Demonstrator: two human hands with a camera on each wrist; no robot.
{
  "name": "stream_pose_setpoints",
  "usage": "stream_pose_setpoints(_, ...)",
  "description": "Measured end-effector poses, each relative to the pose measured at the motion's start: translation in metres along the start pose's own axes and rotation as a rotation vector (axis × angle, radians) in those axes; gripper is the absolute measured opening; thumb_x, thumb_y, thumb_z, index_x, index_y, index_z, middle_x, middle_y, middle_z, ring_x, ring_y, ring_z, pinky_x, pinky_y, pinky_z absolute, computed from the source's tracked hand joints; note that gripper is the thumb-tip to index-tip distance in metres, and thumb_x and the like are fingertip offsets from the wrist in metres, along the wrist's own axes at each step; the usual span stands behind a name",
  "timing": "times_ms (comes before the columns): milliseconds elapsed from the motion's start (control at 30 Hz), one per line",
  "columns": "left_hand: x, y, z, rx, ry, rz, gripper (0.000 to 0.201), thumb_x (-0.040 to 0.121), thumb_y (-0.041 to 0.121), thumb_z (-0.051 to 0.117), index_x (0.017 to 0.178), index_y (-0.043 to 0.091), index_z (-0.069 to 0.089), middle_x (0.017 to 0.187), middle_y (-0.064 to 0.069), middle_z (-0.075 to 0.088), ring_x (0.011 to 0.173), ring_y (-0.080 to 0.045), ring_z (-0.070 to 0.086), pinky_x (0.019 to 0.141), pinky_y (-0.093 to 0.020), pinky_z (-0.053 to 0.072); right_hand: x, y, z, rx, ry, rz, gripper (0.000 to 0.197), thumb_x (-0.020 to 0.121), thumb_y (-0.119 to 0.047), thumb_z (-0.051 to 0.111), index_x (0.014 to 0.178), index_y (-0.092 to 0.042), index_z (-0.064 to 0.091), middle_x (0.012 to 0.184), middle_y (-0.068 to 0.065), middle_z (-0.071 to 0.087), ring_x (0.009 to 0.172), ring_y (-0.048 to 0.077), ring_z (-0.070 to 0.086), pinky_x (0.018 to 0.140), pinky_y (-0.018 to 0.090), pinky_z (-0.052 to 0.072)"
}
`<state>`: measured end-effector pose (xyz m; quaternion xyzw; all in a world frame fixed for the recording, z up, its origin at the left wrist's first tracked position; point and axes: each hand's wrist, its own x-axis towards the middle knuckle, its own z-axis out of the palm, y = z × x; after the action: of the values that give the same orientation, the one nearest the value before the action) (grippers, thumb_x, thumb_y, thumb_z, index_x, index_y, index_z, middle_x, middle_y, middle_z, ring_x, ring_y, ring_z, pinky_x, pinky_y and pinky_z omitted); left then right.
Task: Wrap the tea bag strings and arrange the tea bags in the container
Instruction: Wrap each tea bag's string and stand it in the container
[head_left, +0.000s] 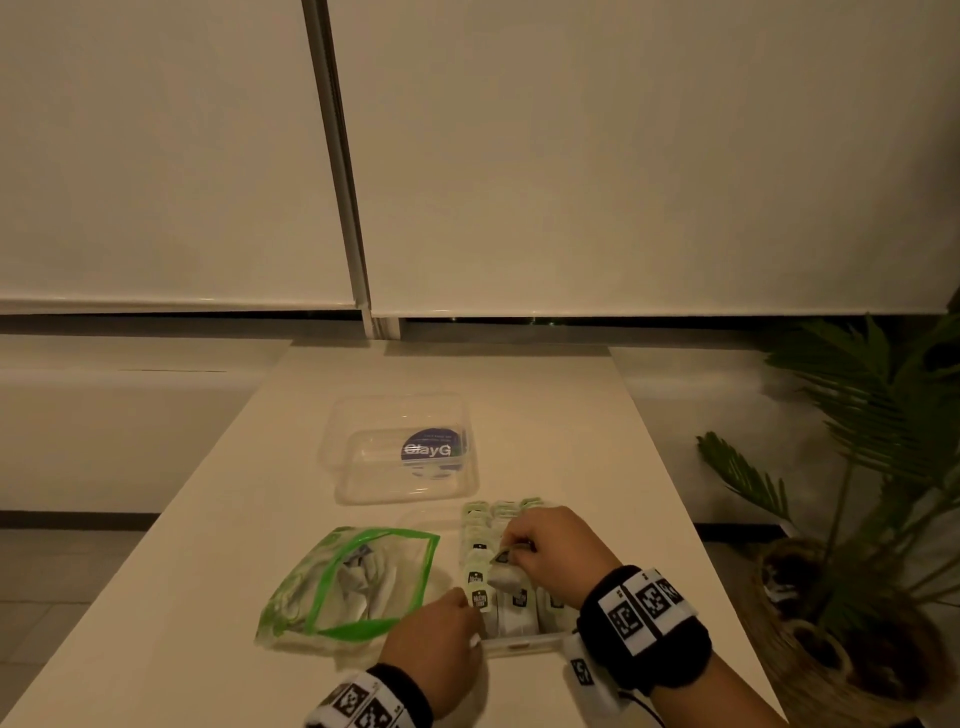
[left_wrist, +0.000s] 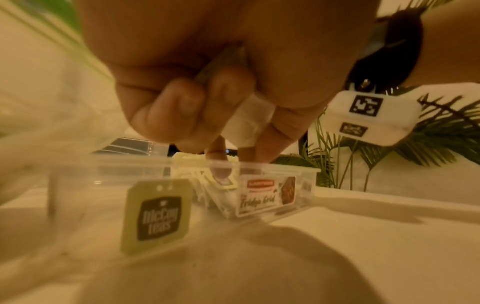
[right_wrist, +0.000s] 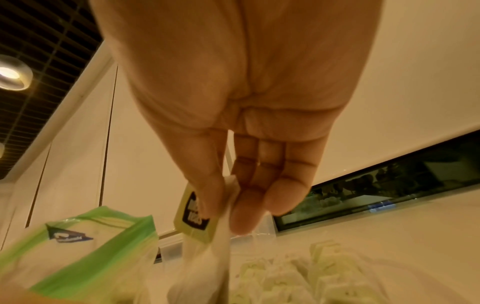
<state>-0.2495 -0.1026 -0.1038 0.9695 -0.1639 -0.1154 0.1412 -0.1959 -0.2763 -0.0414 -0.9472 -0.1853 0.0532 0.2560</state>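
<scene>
A clear container (head_left: 519, 643) with a "Fridge Grid" label (left_wrist: 265, 195) stands near the table's front edge. Rows of tea bags (head_left: 501, 512) with green tags fill it. Over the container, my right hand (head_left: 511, 551) pinches the top of a white tea bag (head_left: 505, 574) and its green tag (right_wrist: 193, 218) between thumb and fingers. The bag (right_wrist: 207, 267) hangs down among the rows. My left hand (head_left: 470, 618) sits curled at the container's near left corner, with its thumb on the front rim. A "McCoy teas" tag (left_wrist: 155, 216) stands just behind the clear wall.
A green-edged zip bag (head_left: 358, 582) with more tea bags lies left of the container, close to my left hand. A second clear tub (head_left: 400, 447) with a blue label sits farther back. A potted plant (head_left: 857, 467) stands off the table's right edge.
</scene>
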Motion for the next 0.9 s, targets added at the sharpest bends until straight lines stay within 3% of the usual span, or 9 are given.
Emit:
stream_pose_setpoints(100,0.003,0.002,0.005,0.142,-0.065,0.017,0.042,0.092,0.045,0.038,0.11,0.016,0.063,0.117,-0.002,0.044,0.094,-0.031,0.061,0.073,-0.036,0.046,0.001,0.003,-0.002,-0.019,0.005,0.024,0.023,0.089,-0.012,0.055,0.1,-0.015,0.075,0.103,0.002,0.071,0.099,0.016,0.061,0.085,0.023,0.043)
stream_pose_setpoints(233,0.011,0.004,0.006,0.135,-0.112,-0.021,0.059,0.092,0.06,0.034,0.104,0.012,0.067,0.113,-0.004,0.044,0.092,-0.031,0.062,0.079,-0.038,0.049,0.004,0.007,0.001,-0.009,-0.005,0.048,0.024,0.089,-0.01,0.054,0.102,-0.014,0.074,0.105,0.002,0.071,0.1,0.017,0.062,0.084,0.022,0.042)
stream_pose_setpoints(400,0.015,0.01,-0.004,-0.013,-0.068,-0.11,0.046,0.098,0.049,0.033,0.109,0.012,0.057,0.088,-0.001,0.043,0.101,-0.028,0.062,0.083,-0.035,0.046,0.006,0.011,0.013,0.008,-0.072,0.081,0.024,0.09,-0.009,0.054,0.103,-0.015,0.073,0.104,0.002,0.071,0.098,0.018,0.062,0.075,0.02,0.037)
stream_pose_setpoints(533,0.02,0.006,-0.003,-0.015,-0.076,-0.124,0.045,0.099,0.044,0.033,0.107,0.01,0.061,0.112,-0.009,0.052,0.103,-0.028,0.06,0.085,-0.034,0.045,0.008,0.012,0.028,0.045,-0.127,0.111,0.024,0.087,-0.007,0.054,0.099,-0.014,0.074,0.1,0.003,0.072,0.088,0.016,0.061,0.075,0.021,0.039)
stream_pose_setpoints(600,0.023,0.003,-0.002,-0.015,-0.091,-0.117,0.046,0.098,0.044,0.034,0.107,0.01,0.064,0.113,-0.01,0.052,0.102,-0.029,0.059,0.085,-0.034,0.044,0.01,0.012,0.035,0.065,-0.143,0.116,0.026,0.086,-0.005,0.053,0.099,-0.014,0.074,0.099,0.004,0.072,0.084,0.013,0.057,0.074,0.02,0.038)
stream_pose_setpoints(700,0.024,0.001,-0.004,-0.055,-0.097,-0.113,0.042,0.097,0.043,0.035,0.104,0.015,0.066,0.104,-0.008,0.048,0.101,-0.029,0.059,0.084,-0.032,0.043,0.014,0.011,0.044,0.028,-0.184,0.137,0.03,0.084,-0.005,0.05,0.101,-0.013,0.074,0.102,0.008,0.071,0.092,0.021,0.062,0.074,0.023,0.041)
stream_pose_setpoints(767,0.025,-0.003,-0.003,-0.11,-0.098,-0.134,0.035,0.096,0.044,0.038,0.095,0.021,0.064,0.095,-0.003,0.042,0.096,-0.026,0.059,0.081,-0.03,0.042,0.016,0.012,0.049,0.008,-0.203,0.152,0.03,0.085,-0.006,0.051,0.104,-0.014,0.074,0.104,0.009,0.07,0.092,0.024,0.061,0.073,0.022,0.039)
stream_pose_setpoints(900,0.029,-0.014,0.005,-0.195,-0.067,-0.21,0.039,0.084,0.055,0.045,0.087,0.017,0.055,0.086,0.004,0.046,0.078,-0.016,0.052,0.072,-0.024,0.04,0.02,0.013,0.057,0.011,-0.219,0.154,0.032,0.084,-0.004,0.053,0.107,-0.013,0.073,0.107,0.01,0.07,0.081,0.013,0.049,0.073,0.021,0.036)
